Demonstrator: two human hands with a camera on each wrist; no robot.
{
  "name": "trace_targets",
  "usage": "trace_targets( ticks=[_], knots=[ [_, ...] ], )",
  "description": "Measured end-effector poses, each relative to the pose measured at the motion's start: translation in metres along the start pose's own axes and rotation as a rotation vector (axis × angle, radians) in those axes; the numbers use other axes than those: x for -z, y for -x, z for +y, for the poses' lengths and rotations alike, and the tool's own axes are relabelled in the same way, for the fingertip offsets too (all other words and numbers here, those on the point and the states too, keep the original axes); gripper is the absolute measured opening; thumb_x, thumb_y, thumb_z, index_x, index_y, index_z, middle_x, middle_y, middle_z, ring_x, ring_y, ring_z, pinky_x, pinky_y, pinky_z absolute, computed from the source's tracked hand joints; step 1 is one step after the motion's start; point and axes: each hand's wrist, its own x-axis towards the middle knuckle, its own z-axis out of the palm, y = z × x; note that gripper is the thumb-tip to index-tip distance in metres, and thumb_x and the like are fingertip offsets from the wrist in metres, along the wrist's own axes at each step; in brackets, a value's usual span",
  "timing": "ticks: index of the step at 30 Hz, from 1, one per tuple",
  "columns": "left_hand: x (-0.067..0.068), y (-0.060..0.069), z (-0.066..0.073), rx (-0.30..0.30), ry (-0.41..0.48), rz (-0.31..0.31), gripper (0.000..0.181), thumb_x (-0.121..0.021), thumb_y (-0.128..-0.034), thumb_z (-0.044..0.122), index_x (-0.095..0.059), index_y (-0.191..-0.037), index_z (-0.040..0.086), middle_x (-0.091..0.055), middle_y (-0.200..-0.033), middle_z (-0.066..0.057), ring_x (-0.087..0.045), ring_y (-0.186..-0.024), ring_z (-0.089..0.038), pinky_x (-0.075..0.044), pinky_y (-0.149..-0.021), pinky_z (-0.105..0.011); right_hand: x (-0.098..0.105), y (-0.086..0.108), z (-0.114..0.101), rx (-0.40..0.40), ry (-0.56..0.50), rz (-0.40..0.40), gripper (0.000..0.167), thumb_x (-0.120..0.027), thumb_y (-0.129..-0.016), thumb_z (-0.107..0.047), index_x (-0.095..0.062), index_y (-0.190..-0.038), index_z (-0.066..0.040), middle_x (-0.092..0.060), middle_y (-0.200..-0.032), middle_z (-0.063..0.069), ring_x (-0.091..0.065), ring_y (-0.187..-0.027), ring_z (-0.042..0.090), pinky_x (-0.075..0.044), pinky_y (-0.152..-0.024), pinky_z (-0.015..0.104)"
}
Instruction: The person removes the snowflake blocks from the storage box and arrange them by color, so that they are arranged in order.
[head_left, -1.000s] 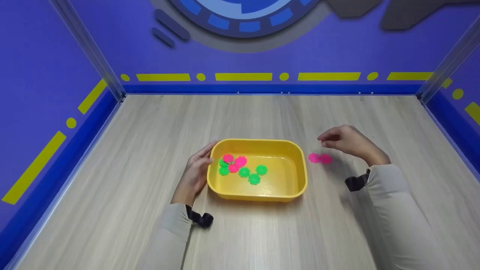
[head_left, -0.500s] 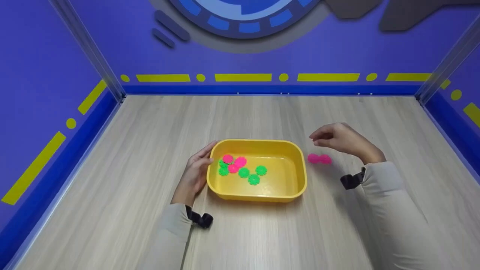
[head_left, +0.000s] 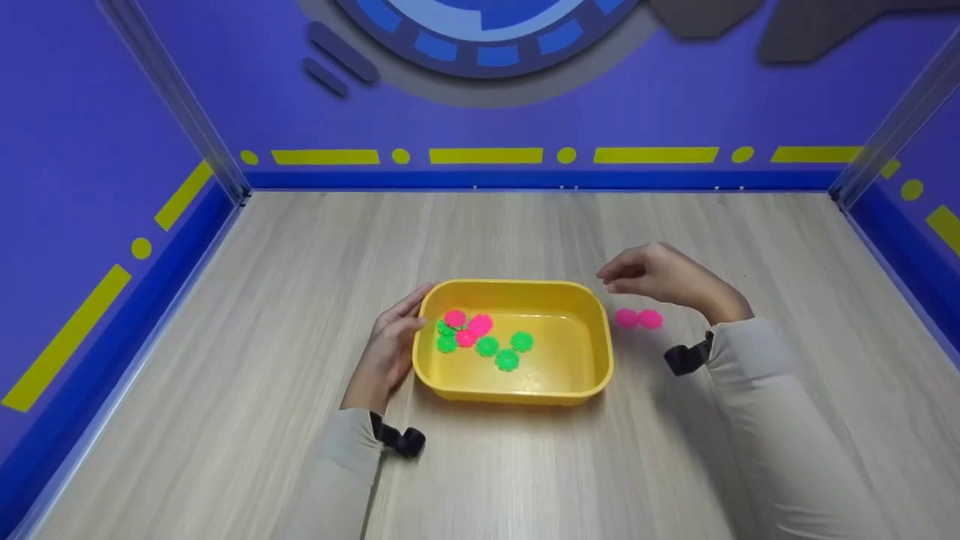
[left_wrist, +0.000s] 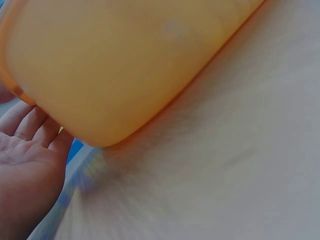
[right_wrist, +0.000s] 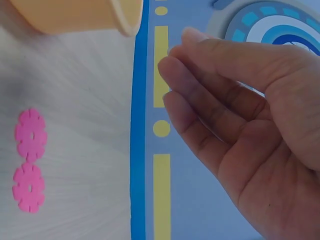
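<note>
My left hand (head_left: 386,341) holds the left end of a yellow plastic bin (head_left: 514,397), thumb at the rim and fingers along the outside wall. Inside the bin, toward its left, lie several pink snowflake discs (head_left: 481,324) and green snowflake discs (head_left: 508,360), some overlapping. My right hand (head_left: 664,277) hovers above the table by the bin's far right corner, fingers loosely bent. In the right wrist view nothing shows between thumb and fingers. Below that hand, two pink snowflake discs (right_wrist: 30,160) lie joined edge to edge on the table, right of the bin.
The wood-grain table (head_left: 315,285) extends around the bin on all sides. Blue-purple panels with yellow dashes (head_left: 487,156) stand along the back and both sides. A black wrist camera (head_left: 688,358) is strapped to each sleeve.
My right hand has moved left, from above the joined pink discs toward the bin's right rim. The left hand and the bin stay in place.
</note>
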Motion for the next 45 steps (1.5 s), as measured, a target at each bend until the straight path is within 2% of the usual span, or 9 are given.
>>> trace_targets(
  ticks=[8, 15, 28, 37, 45],
  knots=[
    [0.001, 0.000, -0.001, -0.005, -0.008, 0.002, 0.060, -0.044, -0.0843, -0.008, -0.042, -0.144, 0.001, -0.039, -0.152, -0.009, -0.033, -0.142, -0.017, -0.029, -0.116, -0.032, -0.006, -0.008, -0.011, 0.034, 0.038, -0.032, 0.022, -0.065, -0.090, -0.014, -0.073, -0.110, -0.009, -0.073, -0.103, 0.006, -0.067, -0.093, 0.021, -0.057, -0.086, 0.040],
    [0.002, 0.001, -0.001, -0.013, 0.040, -0.046, 0.061, -0.042, -0.0857, -0.010, -0.034, -0.146, -0.003, -0.032, -0.155, -0.015, -0.030, -0.143, -0.024, -0.029, -0.116, -0.037, -0.012, -0.014, -0.021, 0.023, 0.034, -0.090, 0.026, -0.064, -0.091, -0.014, -0.071, -0.114, -0.007, -0.072, -0.108, 0.009, -0.068, -0.097, 0.023, -0.056, -0.087, 0.040],
    [0.001, 0.002, -0.001, -0.014, 0.044, -0.034, 0.061, -0.042, -0.0852, -0.011, -0.035, -0.146, -0.004, -0.032, -0.155, -0.015, -0.030, -0.144, -0.023, -0.027, -0.117, -0.036, -0.030, -0.027, -0.038, 0.037, 0.027, -0.111, 0.026, -0.067, -0.088, -0.013, -0.071, -0.114, -0.006, -0.073, -0.108, 0.009, -0.068, -0.098, 0.022, -0.055, -0.090, 0.038],
    [0.002, 0.001, -0.002, -0.017, 0.040, -0.040, 0.061, -0.042, -0.0855, -0.010, -0.035, -0.146, -0.003, -0.033, -0.155, -0.015, -0.030, -0.144, -0.023, -0.027, -0.117, -0.036, -0.040, -0.035, -0.046, 0.090, 0.005, -0.128, 0.026, -0.066, -0.089, -0.013, -0.070, -0.112, -0.003, -0.073, -0.105, 0.010, -0.069, -0.094, 0.022, -0.057, -0.086, 0.037],
    [0.002, 0.000, -0.002, -0.018, 0.030, -0.044, 0.062, -0.041, -0.0846, -0.011, -0.035, -0.145, -0.004, -0.033, -0.154, -0.016, -0.031, -0.143, -0.024, -0.028, -0.116, -0.038, -0.051, -0.044, -0.051, 0.091, -0.010, -0.164, 0.028, -0.066, -0.089, -0.013, -0.070, -0.115, -0.002, -0.072, -0.108, 0.011, -0.069, -0.097, 0.023, -0.056, -0.088, 0.036]
  ],
)
